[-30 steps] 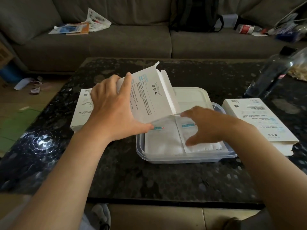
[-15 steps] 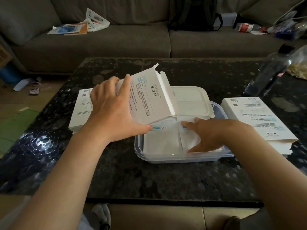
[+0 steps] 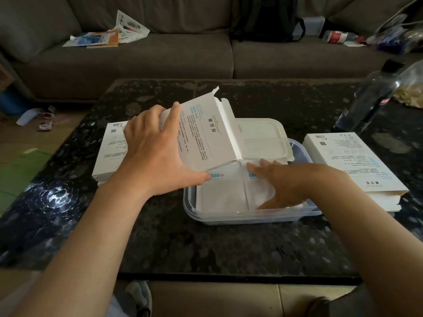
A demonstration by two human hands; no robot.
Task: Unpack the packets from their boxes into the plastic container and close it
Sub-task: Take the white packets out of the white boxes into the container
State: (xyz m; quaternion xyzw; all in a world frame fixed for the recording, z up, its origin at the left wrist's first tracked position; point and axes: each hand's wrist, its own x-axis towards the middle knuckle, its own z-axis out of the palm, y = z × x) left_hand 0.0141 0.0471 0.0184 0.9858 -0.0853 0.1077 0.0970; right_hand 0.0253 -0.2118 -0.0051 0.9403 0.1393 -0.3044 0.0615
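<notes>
The plastic container point(image 3: 229, 217) is a clear rectangular tub with rounded corners and thin walls. It sits on a glossy, dark, speckled stone table point(image 3: 183, 245). Inside it, flat white packets point(image 3: 220, 196) lie side by side, matte and soft-looking, with small blue labels at their far ends. The right hand point(image 3: 290, 185) lies in the container's right half, fingers straight and spread, pressing flat on the packets.

Over the container's far-left corner the left hand point(image 3: 155, 154) grips a thin white cardboard box point(image 3: 206, 136). The thumb hooks under its near corner and the index finger lies along its printed face. The box is tilted, with flaps loose at its far upper end.

At the container's far edge lies the lid point(image 3: 263, 136), milky plastic with rounded corners and a raised rim. A flat printed left carton point(image 3: 109, 154) lies left of the container, and a right carton point(image 3: 352, 163) of the same kind lies to its right. Beyond the container's far right stands a dark, see-through plastic bottle point(image 3: 370, 99).
</notes>
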